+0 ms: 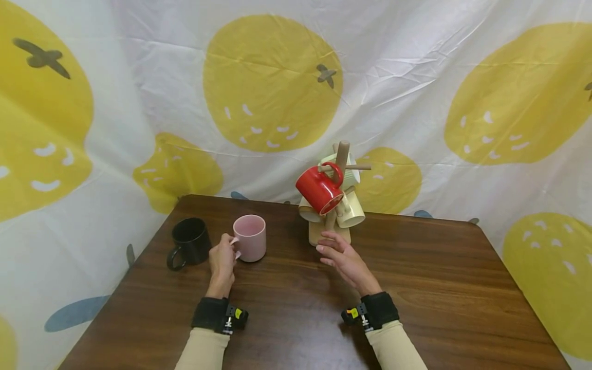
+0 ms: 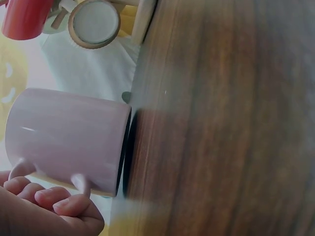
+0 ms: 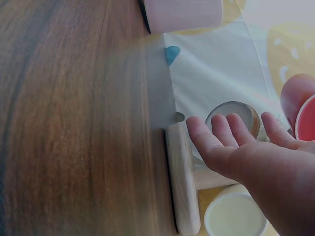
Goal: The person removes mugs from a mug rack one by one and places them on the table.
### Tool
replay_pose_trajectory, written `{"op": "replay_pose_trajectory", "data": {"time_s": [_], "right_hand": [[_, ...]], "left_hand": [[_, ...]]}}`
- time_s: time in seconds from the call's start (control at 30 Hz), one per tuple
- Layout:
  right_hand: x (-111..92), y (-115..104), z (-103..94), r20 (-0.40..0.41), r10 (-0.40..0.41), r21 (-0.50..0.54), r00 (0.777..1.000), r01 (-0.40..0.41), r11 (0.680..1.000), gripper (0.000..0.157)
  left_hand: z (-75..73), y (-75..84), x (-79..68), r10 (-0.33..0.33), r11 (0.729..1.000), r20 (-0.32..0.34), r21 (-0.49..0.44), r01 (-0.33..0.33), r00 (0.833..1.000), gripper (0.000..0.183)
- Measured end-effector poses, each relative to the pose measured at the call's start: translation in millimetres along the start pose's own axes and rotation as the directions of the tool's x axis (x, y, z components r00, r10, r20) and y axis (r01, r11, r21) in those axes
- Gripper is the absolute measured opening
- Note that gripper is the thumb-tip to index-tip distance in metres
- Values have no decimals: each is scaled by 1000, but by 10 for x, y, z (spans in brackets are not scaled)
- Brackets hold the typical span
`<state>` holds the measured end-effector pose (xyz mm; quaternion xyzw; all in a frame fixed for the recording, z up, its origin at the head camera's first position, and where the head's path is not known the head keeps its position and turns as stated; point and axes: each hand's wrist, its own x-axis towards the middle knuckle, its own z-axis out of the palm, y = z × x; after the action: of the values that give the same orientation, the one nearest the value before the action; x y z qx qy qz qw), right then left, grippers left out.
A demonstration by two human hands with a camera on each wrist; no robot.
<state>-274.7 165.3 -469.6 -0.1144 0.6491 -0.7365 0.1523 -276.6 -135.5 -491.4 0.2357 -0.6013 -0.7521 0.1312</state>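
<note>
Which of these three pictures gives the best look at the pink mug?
The head view. It shows the whole pink mug upright on the table, with the left hand at its handle. The left wrist view shows its side and handle very close, a little blurred. The right wrist view catches only part of it at the top edge.

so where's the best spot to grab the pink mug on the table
Probably by its handle, from the near left side. The pink mug stands upright with the handle turned toward the left hand, whose curled fingers are already at it. The black mug crowds the far left, so come in low from the front.
</note>
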Motion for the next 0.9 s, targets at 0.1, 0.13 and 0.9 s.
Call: {"op": "replay_pose_trajectory", "data": {"time_s": [0.1, 0.13, 0.9], "right_hand": [[4, 3, 1, 1, 5, 1, 1000, -5, 1000, 58], [5, 4, 1, -1, 8, -3, 1000, -8, 1000, 58], [-13, 22, -10, -4, -13, 11, 1000, 13, 1000, 60]], "left_hand": [[-7, 12, -7, 0, 1000, -4, 11, 1, 1000, 27], [-10, 15, -10, 1, 1000, -3, 15, -1, 1000, 28], [2, 1, -28, 26, 997, -68, 70, -21, 997, 29]]}}
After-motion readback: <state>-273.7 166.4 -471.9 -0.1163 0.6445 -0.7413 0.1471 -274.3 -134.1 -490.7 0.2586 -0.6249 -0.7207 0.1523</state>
